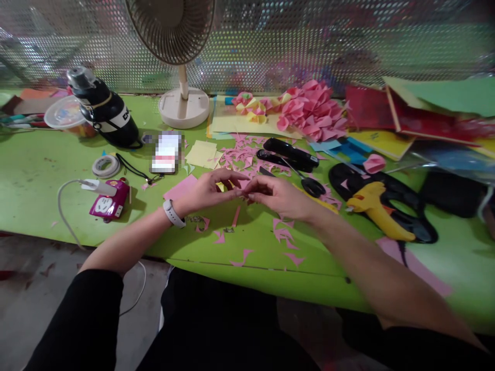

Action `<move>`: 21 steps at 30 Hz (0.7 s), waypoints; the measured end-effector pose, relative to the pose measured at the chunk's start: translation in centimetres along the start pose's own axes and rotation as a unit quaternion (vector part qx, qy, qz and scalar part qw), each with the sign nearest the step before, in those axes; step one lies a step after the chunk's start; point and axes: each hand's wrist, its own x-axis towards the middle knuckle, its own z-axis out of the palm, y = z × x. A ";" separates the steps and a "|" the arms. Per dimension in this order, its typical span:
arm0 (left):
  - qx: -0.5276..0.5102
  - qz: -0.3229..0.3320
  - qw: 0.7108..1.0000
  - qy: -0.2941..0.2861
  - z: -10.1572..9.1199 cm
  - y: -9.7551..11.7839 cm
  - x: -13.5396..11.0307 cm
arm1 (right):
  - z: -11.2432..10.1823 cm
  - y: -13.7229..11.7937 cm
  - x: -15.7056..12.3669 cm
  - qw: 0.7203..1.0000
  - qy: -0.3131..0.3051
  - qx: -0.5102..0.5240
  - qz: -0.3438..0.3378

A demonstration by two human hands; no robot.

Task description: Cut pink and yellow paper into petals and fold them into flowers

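My left hand (216,189), with a white band on its wrist, meets my right hand (274,195) over the middle of the green table. Fingertips of both pinch a small piece of pink paper (243,183), mostly hidden between them. Curved pink paper scraps (240,154) lie heaped just beyond the hands, and several more are scattered nearer the table's front edge. A flat pink sheet (181,186) is beside my left hand. Close to my right hand are scissors (312,186) with black handles and a black stapler (291,152).
A pile of pink paper flowers (313,111) is at the back. To the right, a yellow glue gun (381,208) rests on a black holder. At the left are a phone (166,153), tape roll (105,166), purple power socket (110,201) and leaning black bottle (106,113). A fan (184,108) stands behind.
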 end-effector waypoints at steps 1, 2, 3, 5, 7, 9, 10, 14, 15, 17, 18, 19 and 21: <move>-0.006 -0.002 1.000 -0.001 0.0 0.1 0.0 | 0.0 0.1 0.0 1.000 0.000 0.008 0.006; -0.010 -0.003 1.000 -0.001 0.0 0.1 0.0 | 0.0 0.3 0.0 1.000 0.001 0.011 0.010; -0.012 -0.004 1.000 -0.001 0.1 0.2 0.0 | 0.0 0.4 0.0 1.000 0.001 0.011 0.011; -0.013 -0.005 1.000 0.002 0.1 0.2 -0.1 | 0.0 0.5 0.0 1.000 -0.003 0.007 0.013; -0.013 -0.002 1.000 0.007 0.3 0.1 -0.1 | 0.0 0.5 -0.1 1.000 -0.005 0.002 0.016; -0.009 0.008 1.000 0.013 0.4 -0.2 0.0 | 0.1 0.6 -0.1 1.000 -0.008 -0.001 0.020; -0.006 0.016 1.000 0.016 0.4 -0.4 0.0 | 0.1 0.7 -0.2 1.000 -0.010 -0.003 0.022; -0.009 0.045 0.998 0.031 0.6 -1.2 0.1 | 0.1 0.8 -0.2 0.999 -0.021 -0.016 0.023; -0.014 0.047 0.998 0.032 0.7 -1.3 0.1 | 0.1 0.8 -0.3 0.999 -0.022 -0.017 0.024; -0.028 0.043 0.998 0.031 0.8 -1.6 0.1 | 0.1 0.6 -0.3 0.999 -0.024 -0.015 0.025; -0.037 0.039 0.998 0.031 0.9 -1.7 0.1 | 0.2 0.5 -0.3 0.999 -0.023 -0.011 0.025; -0.048 0.037 0.998 0.033 1.0 -1.8 0.0 | 0.2 0.4 -0.3 0.999 -0.021 -0.004 0.027; -0.070 0.033 0.996 0.038 1.1 -2.0 0.0 | 0.3 0.2 -0.3 0.999 -0.019 0.013 0.033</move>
